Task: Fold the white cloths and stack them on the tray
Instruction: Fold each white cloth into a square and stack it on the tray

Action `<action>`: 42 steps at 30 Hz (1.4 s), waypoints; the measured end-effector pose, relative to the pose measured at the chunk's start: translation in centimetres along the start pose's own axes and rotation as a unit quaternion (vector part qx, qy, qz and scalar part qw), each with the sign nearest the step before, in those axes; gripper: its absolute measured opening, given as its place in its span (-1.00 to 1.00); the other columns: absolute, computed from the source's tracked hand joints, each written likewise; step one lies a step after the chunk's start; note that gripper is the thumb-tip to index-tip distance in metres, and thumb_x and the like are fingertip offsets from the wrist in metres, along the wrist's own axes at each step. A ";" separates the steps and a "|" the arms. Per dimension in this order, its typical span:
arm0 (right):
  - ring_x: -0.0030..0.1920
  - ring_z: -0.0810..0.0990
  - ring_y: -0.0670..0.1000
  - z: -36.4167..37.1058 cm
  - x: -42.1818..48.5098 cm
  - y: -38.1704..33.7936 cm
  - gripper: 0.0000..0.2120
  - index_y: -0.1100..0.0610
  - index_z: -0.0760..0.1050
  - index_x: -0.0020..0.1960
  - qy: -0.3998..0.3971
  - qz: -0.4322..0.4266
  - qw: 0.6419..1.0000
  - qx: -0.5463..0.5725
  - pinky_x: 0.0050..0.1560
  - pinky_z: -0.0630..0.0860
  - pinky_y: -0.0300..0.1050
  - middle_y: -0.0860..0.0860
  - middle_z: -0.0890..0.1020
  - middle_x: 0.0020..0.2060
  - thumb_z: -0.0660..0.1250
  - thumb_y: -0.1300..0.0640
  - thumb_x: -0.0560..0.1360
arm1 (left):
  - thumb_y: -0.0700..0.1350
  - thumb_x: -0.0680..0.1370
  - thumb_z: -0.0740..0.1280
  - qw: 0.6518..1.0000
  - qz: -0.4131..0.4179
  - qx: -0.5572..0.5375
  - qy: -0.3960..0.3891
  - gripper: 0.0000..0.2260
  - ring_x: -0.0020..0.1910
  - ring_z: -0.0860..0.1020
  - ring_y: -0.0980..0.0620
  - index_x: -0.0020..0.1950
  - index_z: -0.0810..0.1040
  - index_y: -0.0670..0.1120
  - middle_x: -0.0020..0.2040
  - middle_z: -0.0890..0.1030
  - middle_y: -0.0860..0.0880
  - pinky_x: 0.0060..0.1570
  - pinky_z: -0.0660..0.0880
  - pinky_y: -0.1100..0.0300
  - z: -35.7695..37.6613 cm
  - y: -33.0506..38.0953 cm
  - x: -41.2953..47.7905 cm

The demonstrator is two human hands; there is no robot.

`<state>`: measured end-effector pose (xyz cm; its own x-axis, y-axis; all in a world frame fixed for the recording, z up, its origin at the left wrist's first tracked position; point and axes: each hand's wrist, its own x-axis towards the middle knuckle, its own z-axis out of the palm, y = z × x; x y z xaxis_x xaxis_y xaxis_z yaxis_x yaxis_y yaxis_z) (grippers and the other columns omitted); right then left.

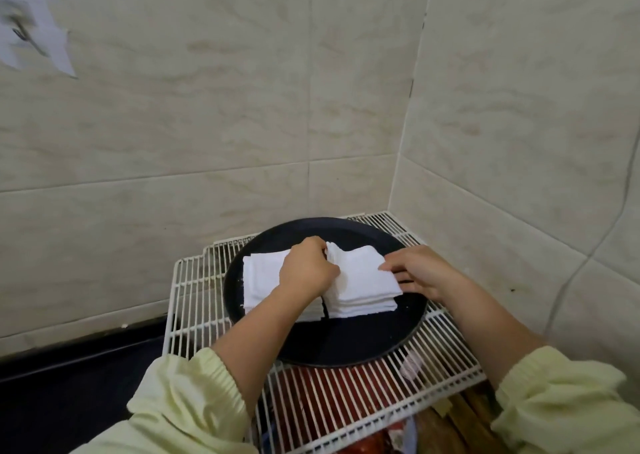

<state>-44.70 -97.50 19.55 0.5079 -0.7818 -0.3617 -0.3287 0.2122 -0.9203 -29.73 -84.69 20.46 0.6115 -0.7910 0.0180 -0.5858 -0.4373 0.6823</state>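
A round black tray (pixel 363 346) lies on a white wire rack. Two stacks of folded white cloths sit on it side by side: a left stack (pixel 261 280) and a right stack (pixel 360 280). My left hand (pixel 308 268) lies over the gap between the stacks, its curled fingers gripping the left edge of the right stack. My right hand (pixel 420 271) touches that stack's right corner, pinching the top cloth between thumb and fingers. Part of the left stack is hidden under my left forearm.
The white wire rack (pixel 197 301) stands in a corner of beige tiled walls (pixel 207 124). A dark counter (pixel 69 384) lies to the left. Red and other items show beneath the rack (pixel 332 405). A paper sheet (pixel 31 27) hangs on the wall at top left.
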 end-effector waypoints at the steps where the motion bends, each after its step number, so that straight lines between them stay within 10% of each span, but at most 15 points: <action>1: -0.18 0.68 0.10 0.0 0.2 0.2 -0.81 0.29 0.59 0.03 0.000 0.001 1.000 -0.003 -0.22 0.58 -0.10 0.16 0.69 -0.15 0.37 0.37 0.42 | -0.18 0.42 0.36 1.000 0.005 0.017 0.003 -0.72 -0.01 0.57 -0.08 0.13 0.52 -0.06 0.00 0.62 -0.03 -0.15 0.46 0.15 0.3 0.0 0.0; 13: -0.21 0.61 0.06 0.6 0.5 1.6 -0.88 0.20 0.54 -0.19 0.052 -0.067 0.993 -0.083 -0.18 0.59 -0.11 0.13 0.63 -0.23 0.41 0.38 0.44 | -0.16 0.48 0.30 0.990 0.042 0.132 0.014 -0.48 0.16 0.50 -0.09 0.43 0.31 0.03 0.17 0.55 -0.07 -0.10 0.39 0.15 1.6 -0.7 -0.6; 27: 0.00 0.59 0.04 2.7 -1.0 0.5 -0.81 0.11 0.54 -0.01 0.175 -0.219 0.912 -0.298 -0.01 0.50 -0.10 0.02 0.62 -0.04 0.41 0.20 0.38 | -0.05 0.57 0.24 0.980 0.126 0.125 0.092 -0.74 0.23 0.37 -0.03 0.23 0.57 0.00 0.15 0.49 -0.05 -0.01 0.42 0.15 -0.2 -1.6 -2.2; 42: 0.19 0.53 0.12 27.2 -12.8 -1.5 -0.68 0.21 0.54 0.21 -0.055 -0.394 0.827 -0.399 0.21 0.42 -0.08 0.15 0.57 0.18 0.36 0.14 0.49 | -0.03 0.53 0.27 0.969 -0.043 0.144 0.199 -0.73 0.17 0.50 -0.10 0.21 0.57 -0.04 0.13 0.57 -0.11 0.08 0.46 0.05 -16.4 -18.9 -16.1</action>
<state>-29.02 -71.86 21.45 0.8688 -0.4268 0.2509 -0.2604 -0.8250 -0.5016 -19.77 -56.64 19.28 0.7871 -0.5449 0.2890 -0.6131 -0.6405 0.4624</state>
